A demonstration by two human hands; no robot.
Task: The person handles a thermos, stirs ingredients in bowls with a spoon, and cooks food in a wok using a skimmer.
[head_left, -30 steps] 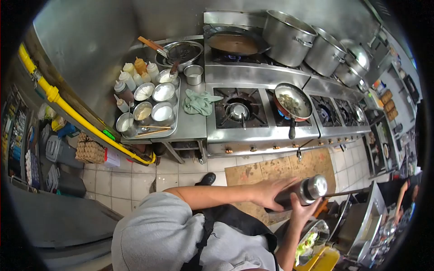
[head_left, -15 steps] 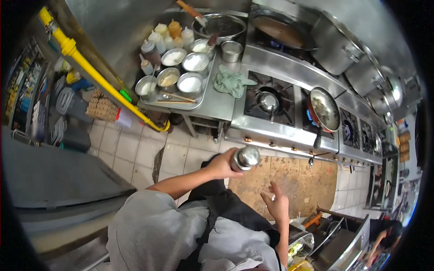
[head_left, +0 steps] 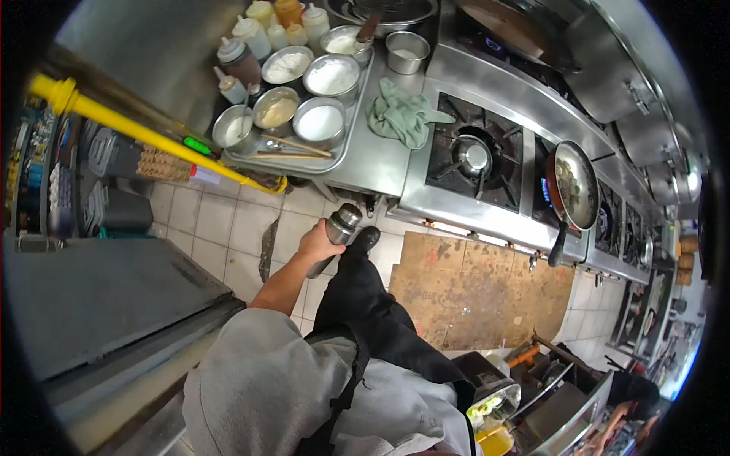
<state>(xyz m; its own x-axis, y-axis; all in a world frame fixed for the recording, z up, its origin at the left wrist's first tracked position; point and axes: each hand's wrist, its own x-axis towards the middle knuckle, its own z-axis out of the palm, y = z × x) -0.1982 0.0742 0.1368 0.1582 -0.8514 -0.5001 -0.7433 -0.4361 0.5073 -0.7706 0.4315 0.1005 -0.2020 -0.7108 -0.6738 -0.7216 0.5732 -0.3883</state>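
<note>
My left hand (head_left: 318,245) is wrapped round a steel thermos flask (head_left: 344,221), which is tilted with its capped end up and to the right. The flask is held low in front of the counter, beside my black shoe (head_left: 368,239). My right hand is out of view. Nearest the flask on the counter is a metal tray (head_left: 356,121) with several steel bowls of white and pale powders, one being this bowl (head_left: 320,120). A pair of wooden sticks (head_left: 304,146) lies at the tray's front edge.
A green cloth (head_left: 401,114) lies between tray and gas stove (head_left: 456,209). A frying pan (head_left: 576,185) with food sits over a lit burner, its handle (head_left: 559,243) jutting forward. A yellow pipe (head_left: 152,138) crosses at left. Cardboard (head_left: 471,289) covers the floor. Another person (head_left: 635,395) works at lower right.
My left hand has moved left with the flask, lowering and tilting it. My right hand, earlier open with fingers apart, has left the view. The camera view has shifted closer to the counter.
</note>
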